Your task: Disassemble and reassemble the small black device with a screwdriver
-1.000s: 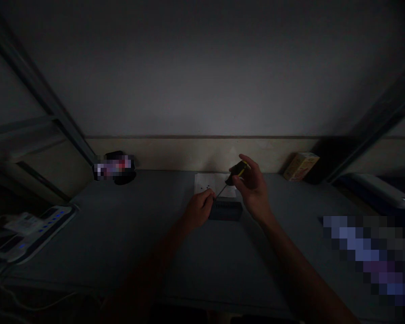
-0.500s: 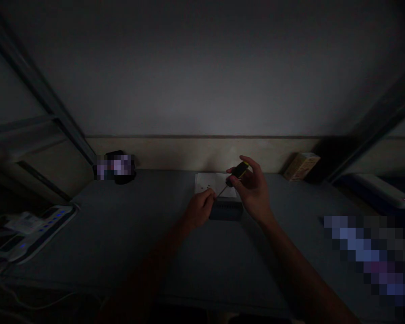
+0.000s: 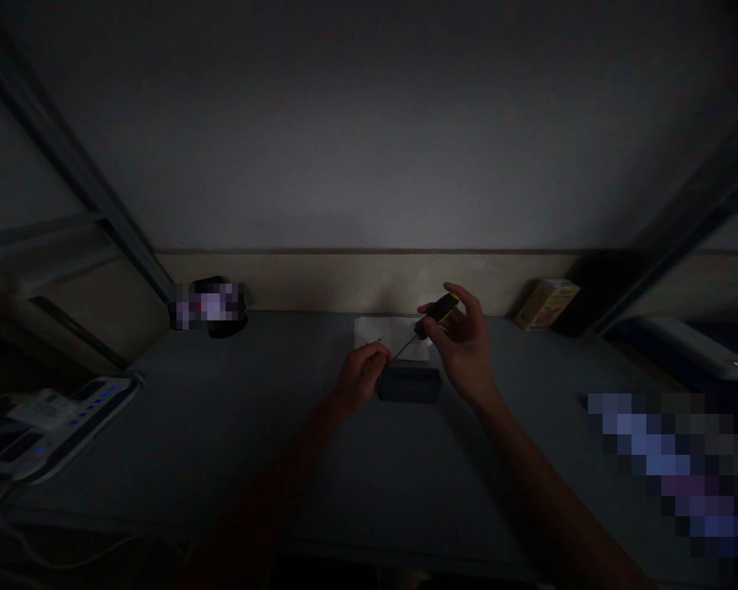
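My right hand (image 3: 464, 344) is closed round the black and yellow handle of a screwdriver (image 3: 438, 315). Its thin shaft slants down to the left, and the tip ends by the fingers of my left hand (image 3: 362, 377). Those left fingers are pressed together at the upper left corner of a dark box (image 3: 410, 384) with a row of slots; whatever they pinch is too small to make out. Behind the box lies a white sheet of paper (image 3: 369, 329) with small dark specks on it, partly hidden by my hands.
On the left are a white power strip (image 3: 98, 414) with blue lights and cables, and a dark object (image 3: 227, 324), partly blurred out. A small carton (image 3: 546, 305) stands at the back right by the wall. A pixelated item (image 3: 670, 467) lies at the right.
The screwdriver handle and my right hand have shifted slightly right. My left hand has moved a little left, so more of the dark box's slotted top shows.
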`<control>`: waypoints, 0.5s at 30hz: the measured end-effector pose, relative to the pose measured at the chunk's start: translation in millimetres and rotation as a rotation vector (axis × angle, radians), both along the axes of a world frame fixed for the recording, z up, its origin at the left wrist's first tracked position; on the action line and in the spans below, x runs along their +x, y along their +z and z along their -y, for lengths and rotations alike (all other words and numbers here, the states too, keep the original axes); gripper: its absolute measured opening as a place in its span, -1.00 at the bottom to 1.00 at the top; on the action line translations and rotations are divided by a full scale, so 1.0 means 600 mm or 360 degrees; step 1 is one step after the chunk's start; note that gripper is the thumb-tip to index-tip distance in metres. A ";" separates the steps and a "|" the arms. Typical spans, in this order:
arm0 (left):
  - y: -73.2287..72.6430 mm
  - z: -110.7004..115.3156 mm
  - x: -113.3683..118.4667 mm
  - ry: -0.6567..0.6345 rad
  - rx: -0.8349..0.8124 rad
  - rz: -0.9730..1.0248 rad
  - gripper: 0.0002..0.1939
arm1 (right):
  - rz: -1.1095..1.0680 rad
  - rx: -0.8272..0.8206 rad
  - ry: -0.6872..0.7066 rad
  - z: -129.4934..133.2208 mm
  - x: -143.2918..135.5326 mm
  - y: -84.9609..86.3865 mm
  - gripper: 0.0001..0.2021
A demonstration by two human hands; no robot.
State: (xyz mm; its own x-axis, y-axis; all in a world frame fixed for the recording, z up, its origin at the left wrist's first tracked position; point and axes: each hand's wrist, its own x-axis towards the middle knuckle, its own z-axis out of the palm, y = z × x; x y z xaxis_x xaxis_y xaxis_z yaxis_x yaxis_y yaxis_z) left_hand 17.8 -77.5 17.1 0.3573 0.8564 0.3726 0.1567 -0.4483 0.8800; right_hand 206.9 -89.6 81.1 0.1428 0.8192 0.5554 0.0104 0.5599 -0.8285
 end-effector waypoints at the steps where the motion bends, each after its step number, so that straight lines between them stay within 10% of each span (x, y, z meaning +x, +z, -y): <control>1: 0.002 0.001 0.000 -0.0003 0.0010 0.0007 -0.60 | 0.0009 -0.0001 -0.0002 -0.001 0.000 -0.001 -0.45; 15: 0.001 -0.001 -0.001 -0.0029 0.0017 0.0035 -0.60 | -0.0043 -0.0061 0.0067 0.000 -0.002 -0.004 -0.44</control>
